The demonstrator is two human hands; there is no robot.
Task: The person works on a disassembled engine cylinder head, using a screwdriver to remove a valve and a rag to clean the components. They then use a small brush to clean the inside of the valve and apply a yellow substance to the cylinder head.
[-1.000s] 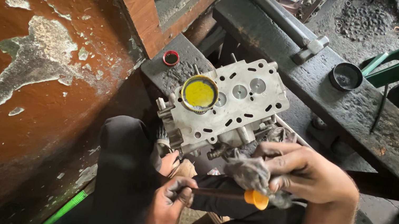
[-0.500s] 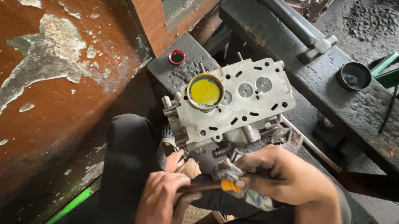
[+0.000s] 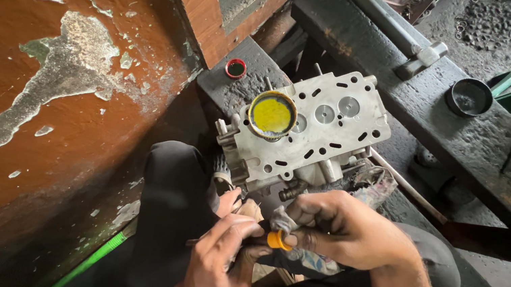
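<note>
Your right hand (image 3: 344, 229) gripped orange-collared tool (image 3: 279, 240) below engine block (image 3: 312, 132); your left hand (image 3: 220, 261) pinched its tip. Yellow tin (image 3: 272, 115) sat on block.

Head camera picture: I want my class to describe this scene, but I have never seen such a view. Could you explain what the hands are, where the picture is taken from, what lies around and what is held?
The picture comes from a camera worn on a person's head, looking down at their own lap and two bare hands; there is no machine arm. The right hand grips a tool with an orange collar wrapped in a grimy cloth. The left hand pinches the tool's thin front end. Just beyond the hands, a pale grey metal engine block part with round holes rests tilted against a dark, dirty wooden bench. A small round tin of yellow paste sits on that part. On the bench lie a small red cap, a black round cup and a grey metal bar.
</note>
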